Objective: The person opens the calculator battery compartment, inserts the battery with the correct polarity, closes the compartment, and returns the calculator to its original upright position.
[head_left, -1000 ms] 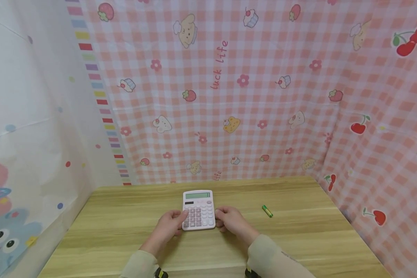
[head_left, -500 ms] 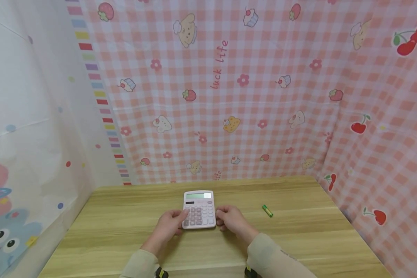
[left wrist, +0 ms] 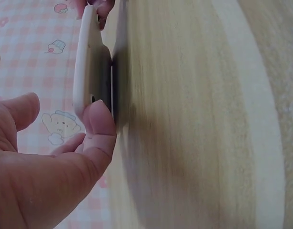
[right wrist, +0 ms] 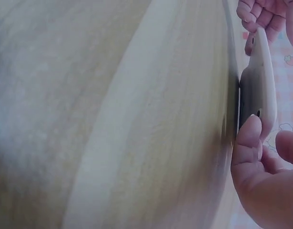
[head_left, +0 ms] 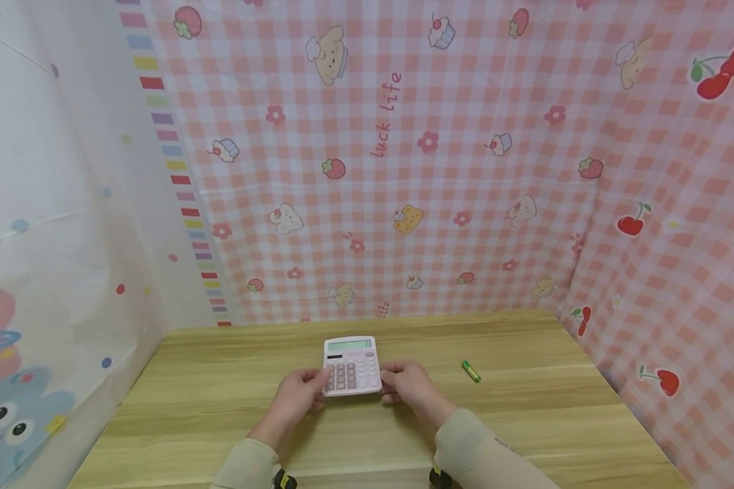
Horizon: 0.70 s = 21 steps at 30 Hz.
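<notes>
A pale pink calculator (head_left: 352,375) with a green display is near the middle of the wooden table. Its near edge is tipped up, and a dark gap shows beneath it in both wrist views. My left hand (head_left: 301,392) grips the left edge, thumb toward the keys and fingertips (left wrist: 99,117) against the underside. On the opposite edge, my right hand (head_left: 411,387) holds it with bent fingers, a fingertip (right wrist: 251,126) pressing under the near corner. In the right wrist view the calculator (right wrist: 260,86) appears side-on, and its keys are hidden.
A small green and yellow battery-like cylinder (head_left: 471,371) lies on the wooden table (head_left: 526,407) to the right of my right hand. A pink checked cloth (head_left: 367,170) hangs behind the table and along its right side; a white printed cloth (head_left: 67,204) hangs at the left.
The calculator's near edge has risen, tilting it, and it has shifted very slightly right. Both hands have kept their places at its sides; the small cylinder has not moved.
</notes>
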Each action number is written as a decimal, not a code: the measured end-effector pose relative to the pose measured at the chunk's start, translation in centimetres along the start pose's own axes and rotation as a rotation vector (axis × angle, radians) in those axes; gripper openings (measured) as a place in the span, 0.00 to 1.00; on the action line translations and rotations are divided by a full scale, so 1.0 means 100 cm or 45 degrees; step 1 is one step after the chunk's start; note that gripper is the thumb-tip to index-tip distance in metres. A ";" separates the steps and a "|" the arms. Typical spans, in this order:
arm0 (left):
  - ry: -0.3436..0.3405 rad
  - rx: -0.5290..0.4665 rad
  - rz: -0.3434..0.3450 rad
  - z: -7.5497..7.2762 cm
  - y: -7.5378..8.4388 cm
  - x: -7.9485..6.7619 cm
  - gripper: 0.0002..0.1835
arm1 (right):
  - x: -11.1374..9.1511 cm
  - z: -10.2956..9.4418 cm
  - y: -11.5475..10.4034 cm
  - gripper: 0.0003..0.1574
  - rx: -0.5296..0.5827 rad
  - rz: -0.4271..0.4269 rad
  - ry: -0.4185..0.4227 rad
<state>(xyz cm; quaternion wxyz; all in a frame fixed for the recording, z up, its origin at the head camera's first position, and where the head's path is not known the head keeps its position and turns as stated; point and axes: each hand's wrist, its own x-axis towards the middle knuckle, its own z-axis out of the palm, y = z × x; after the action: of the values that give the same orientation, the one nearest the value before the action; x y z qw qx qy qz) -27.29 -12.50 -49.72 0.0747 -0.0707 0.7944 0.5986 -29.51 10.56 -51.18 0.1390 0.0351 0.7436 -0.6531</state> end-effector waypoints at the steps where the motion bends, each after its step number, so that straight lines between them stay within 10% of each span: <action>1: 0.001 -0.008 0.003 0.000 0.000 0.000 0.35 | 0.001 0.000 0.000 0.19 0.011 -0.005 -0.007; 21: -0.026 -0.051 0.016 0.001 0.001 0.001 0.24 | 0.000 -0.004 0.002 0.23 0.068 0.002 -0.055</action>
<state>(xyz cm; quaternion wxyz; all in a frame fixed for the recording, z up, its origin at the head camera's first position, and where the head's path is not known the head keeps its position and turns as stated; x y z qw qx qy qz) -27.36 -12.35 -49.72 0.0777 -0.0611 0.7818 0.6157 -29.51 10.95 -51.30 0.1547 0.0252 0.7226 -0.6732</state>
